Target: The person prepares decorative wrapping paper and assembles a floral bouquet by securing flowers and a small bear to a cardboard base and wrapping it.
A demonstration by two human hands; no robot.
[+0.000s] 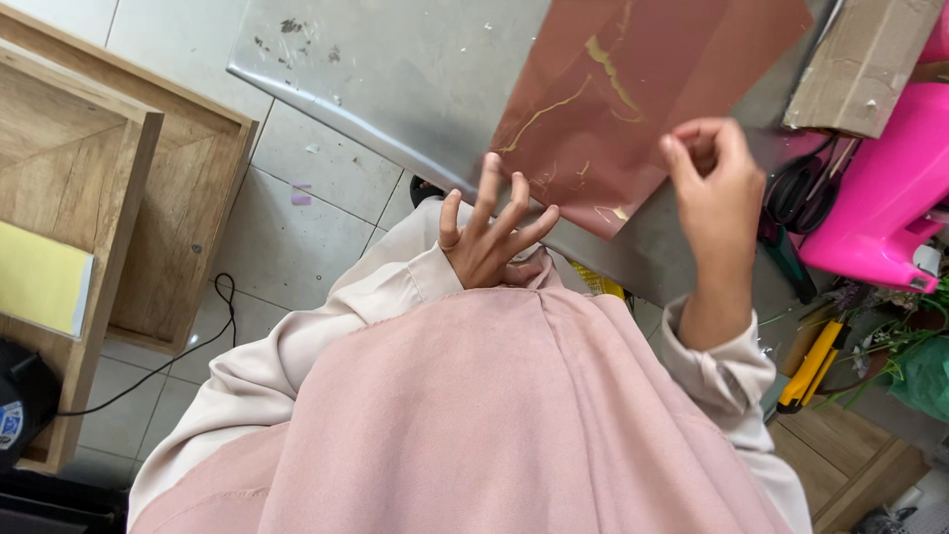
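Note:
A rose-brown sheet (633,89) with gold streaks lies slanted on the grey metal table (415,79), its lower corner overhanging the table's near edge. My left hand (489,237) has its fingers spread apart, fingertips touching the sheet's lower left edge. My right hand (717,188) hovers at the sheet's right edge with fingers curled and thumb meeting the fingertips; whether it pinches the sheet's edge is unclear. My pink garment fills the lower part of the view.
A pink plastic object (890,198) and black scissors (806,193) sit at the right, with a cardboard piece (865,59) above. A yellow cutter (811,366) lies lower right. Wooden frames (119,198) and a black cable (198,336) are on the tiled floor at left.

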